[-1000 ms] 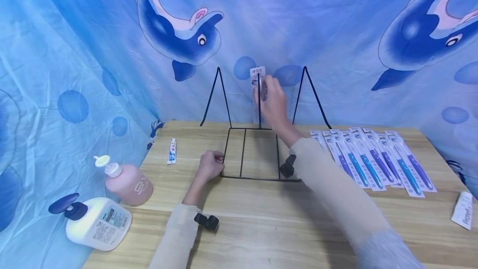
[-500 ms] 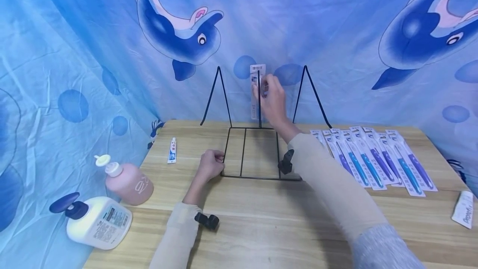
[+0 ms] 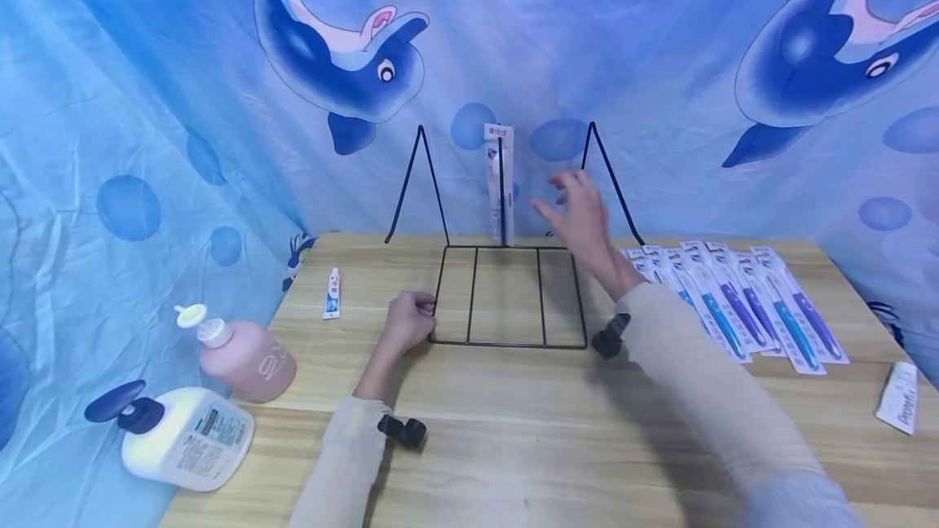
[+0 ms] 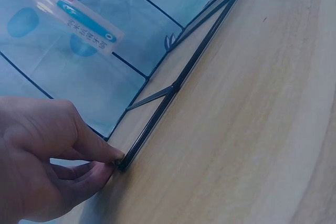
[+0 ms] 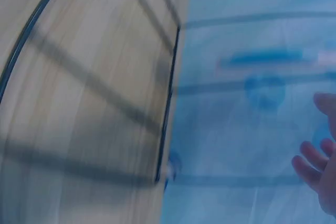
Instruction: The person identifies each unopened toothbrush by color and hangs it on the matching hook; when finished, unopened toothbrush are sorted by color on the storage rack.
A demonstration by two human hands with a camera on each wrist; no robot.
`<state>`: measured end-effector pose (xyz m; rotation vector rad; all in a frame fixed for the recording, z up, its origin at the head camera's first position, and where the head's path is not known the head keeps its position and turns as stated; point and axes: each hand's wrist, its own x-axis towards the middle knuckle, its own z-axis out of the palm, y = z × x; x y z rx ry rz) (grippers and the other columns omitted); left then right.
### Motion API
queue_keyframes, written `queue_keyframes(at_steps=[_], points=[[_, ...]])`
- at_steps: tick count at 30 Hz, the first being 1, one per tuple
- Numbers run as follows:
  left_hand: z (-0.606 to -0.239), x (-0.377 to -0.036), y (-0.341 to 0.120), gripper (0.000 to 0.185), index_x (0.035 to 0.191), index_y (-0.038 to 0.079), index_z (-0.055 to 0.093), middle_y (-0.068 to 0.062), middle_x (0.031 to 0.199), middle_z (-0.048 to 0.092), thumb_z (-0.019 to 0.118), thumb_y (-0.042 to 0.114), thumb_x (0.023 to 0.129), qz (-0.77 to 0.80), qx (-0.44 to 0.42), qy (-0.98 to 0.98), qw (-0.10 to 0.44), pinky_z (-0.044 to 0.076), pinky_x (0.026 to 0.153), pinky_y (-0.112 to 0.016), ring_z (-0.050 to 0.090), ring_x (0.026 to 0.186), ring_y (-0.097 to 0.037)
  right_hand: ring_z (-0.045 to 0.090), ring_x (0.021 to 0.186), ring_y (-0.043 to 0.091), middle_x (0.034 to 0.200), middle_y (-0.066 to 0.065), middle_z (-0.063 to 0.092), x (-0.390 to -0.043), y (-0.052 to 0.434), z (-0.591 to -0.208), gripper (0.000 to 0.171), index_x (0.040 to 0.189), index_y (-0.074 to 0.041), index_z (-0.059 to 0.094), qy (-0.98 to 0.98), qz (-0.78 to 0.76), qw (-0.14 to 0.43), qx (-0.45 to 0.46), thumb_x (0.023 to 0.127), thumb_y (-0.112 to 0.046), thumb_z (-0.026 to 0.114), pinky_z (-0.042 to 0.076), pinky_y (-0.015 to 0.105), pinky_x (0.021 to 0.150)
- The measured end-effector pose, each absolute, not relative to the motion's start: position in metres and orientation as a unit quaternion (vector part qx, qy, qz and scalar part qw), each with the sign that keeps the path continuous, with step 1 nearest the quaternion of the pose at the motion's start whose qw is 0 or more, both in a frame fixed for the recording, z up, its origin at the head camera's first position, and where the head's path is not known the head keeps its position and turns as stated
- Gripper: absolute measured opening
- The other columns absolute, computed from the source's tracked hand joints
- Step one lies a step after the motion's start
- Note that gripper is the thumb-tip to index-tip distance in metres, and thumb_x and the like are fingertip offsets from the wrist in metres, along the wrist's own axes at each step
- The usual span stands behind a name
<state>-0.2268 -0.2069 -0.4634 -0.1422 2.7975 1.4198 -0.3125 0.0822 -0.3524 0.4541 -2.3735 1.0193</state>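
Observation:
A black wire rack (image 3: 506,345) lies on the wooden table, three bent prongs rising from its back bar. My left hand (image 3: 409,320) pinches its front left corner between thumb and fingers, plain in the left wrist view, where the bar (image 4: 152,118) runs off from the fingertips. A packaged toothbrush (image 3: 493,194), teal-handled in the left wrist view, hangs upright on the middle prong. To the right of it, my right hand (image 3: 579,214) is apart from the pack, fingers spread and holding nothing. The right wrist view catches those fingers (image 5: 310,166) at its edge.
Several packaged toothbrushes (image 3: 756,308) lie fanned out on the right. A white tube (image 3: 898,398) is at the far right, a small toothpaste tube (image 3: 332,294) at left. Pink (image 3: 253,361) and white (image 3: 194,438) pump bottles stand front left. A dolphin-print curtain (image 3: 469,47) hangs behind.
My right hand has let go of the packaged toothbrush and drawn away to the right, leaving it hanging on the middle prong. The left hand keeps its pinch on the rack.

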Motion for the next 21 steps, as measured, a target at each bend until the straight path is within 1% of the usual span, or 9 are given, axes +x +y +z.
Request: queue_keyframes(at_steps=[6,7,10,13,14,17,19,21], points=[[-0.461,-0.226,-0.207,0.048,0.119,-0.009,0.065,-0.015,0.097,0.066,0.061,-0.015,0.072,0.451,-0.048,0.891,0.007,0.058,0.077,-0.030,0.064,0.087,-0.024,0.063,0.086,0.034,0.111,0.022,0.060,-0.314,0.146,-0.369,0.042,0.117,0.005,0.064,-0.921,0.290,0.226,0.130,0.092,-0.028,0.070,0.053,0.049,0.072],[-0.461,-0.225,-0.208,0.047,0.119,-0.009,0.066,-0.015,0.097,0.066,0.061,-0.015,0.072,0.452,-0.050,0.890,0.007,0.058,0.077,-0.030,0.064,0.087,-0.024,0.062,0.084,0.035,0.108,0.023,0.061,-0.315,0.155,-0.373,0.042,0.116,0.006,0.064,-0.928,0.272,0.224,0.122,0.092,-0.029,0.070,0.053,0.050,0.070],[-0.462,-0.224,-0.209,0.046,0.118,-0.010,0.066,-0.016,0.096,0.066,0.062,-0.014,0.072,0.456,-0.051,0.888,0.007,0.058,0.078,-0.031,0.065,0.087,-0.025,0.058,0.086,0.038,0.104,0.026,0.058,-0.314,0.179,-0.384,0.045,0.117,0.011,0.062,-0.945,0.248,0.189,0.102,0.095,-0.028,0.066,0.051,0.052,0.071],[-0.462,-0.224,-0.209,0.046,0.118,-0.010,0.065,-0.016,0.097,0.066,0.062,-0.014,0.072,0.458,-0.049,0.888,0.008,0.058,0.079,-0.031,0.065,0.088,-0.025,0.055,0.091,0.040,0.104,0.029,0.056,-0.312,0.194,-0.396,0.049,0.121,0.015,0.058,-0.957,0.235,0.150,0.077,0.096,-0.028,0.063,0.050,0.054,0.075],[-0.462,-0.224,-0.210,0.046,0.119,-0.010,0.065,-0.017,0.097,0.066,0.062,-0.014,0.073,0.456,-0.047,0.889,0.008,0.058,0.079,-0.031,0.065,0.089,-0.025,0.054,0.093,0.040,0.105,0.029,0.056,-0.311,0.197,-0.400,0.050,0.123,0.014,0.058,-0.961,0.235,0.133,0.066,0.096,-0.027,0.063,0.050,0.053,0.076],[-0.461,-0.225,-0.209,0.047,0.119,-0.010,0.065,-0.016,0.098,0.066,0.061,-0.015,0.073,0.451,-0.046,0.891,0.005,0.058,0.080,-0.032,0.065,0.089,-0.025,0.055,0.094,0.040,0.107,0.031,0.057,-0.311,0.202,-0.413,0.049,0.122,0.014,0.060,-0.969,0.230,0.088,0.036,0.095,-0.027,0.064,0.050,0.052,0.078],[-0.461,-0.225,-0.209,0.047,0.119,-0.010,0.065,-0.016,0.097,0.066,0.061,-0.015,0.072,0.449,-0.044,0.893,0.004,0.058,0.079,-0.031,0.065,0.089,-0.025,0.056,0.092,0.039,0.108,0.031,0.058,-0.311,0.204,-0.420,0.049,0.120,0.013,0.061,-0.974,0.218,0.055,0.021,0.094,-0.029,0.064,0.051,0.049,0.075],[-0.461,-0.225,-0.208,0.047,0.118,-0.011,0.065,-0.016,0.096,0.066,0.060,-0.015,0.072,0.448,-0.039,0.893,0.002,0.058,0.078,-0.031,0.065,0.088,-0.025,0.058,0.085,0.035,0.105,0.029,0.060,-0.310,0.206,-0.426,0.047,0.114,0.011,0.065,-0.980,0.196,0.030,0.013,0.094,-0.031,0.066,0.051,0.043,0.066]])
